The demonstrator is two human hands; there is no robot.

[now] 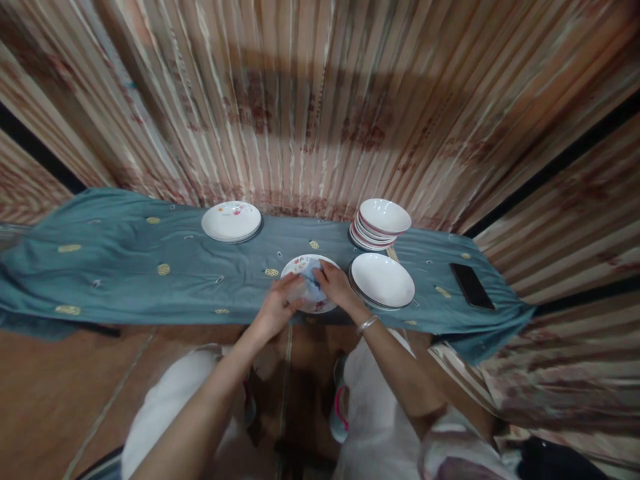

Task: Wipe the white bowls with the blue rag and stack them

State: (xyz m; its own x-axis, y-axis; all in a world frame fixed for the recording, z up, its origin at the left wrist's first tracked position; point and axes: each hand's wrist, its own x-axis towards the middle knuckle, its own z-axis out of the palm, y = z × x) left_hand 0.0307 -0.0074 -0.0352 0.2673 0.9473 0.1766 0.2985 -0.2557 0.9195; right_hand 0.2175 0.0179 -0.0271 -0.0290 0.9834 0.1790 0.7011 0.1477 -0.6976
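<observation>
A white plate (326, 307) with a floral pattern lies near the front edge of the table, partly covered by a crumpled light blue cloth (311, 277). From the right, my right hand (339, 283) grips the cloth with bent fingers over the plate; a silver bangle circles that wrist. My left hand (278, 305) reaches in over the plate's left side, its thumb and fingers closed about the near-left part of the cloth. Blur softens the left fingertips. Just right of my right hand sits a stack of plain white plates (383, 279).
A teal cloth-covered table (125, 267) runs across the view. Flower-patterned plates (231, 221) stand stacked at the back left, and a stack of white bowls (385, 217) with red rims at the back right. A black phone (471, 285) lies far right. Striped curtains (300, 100) hang behind.
</observation>
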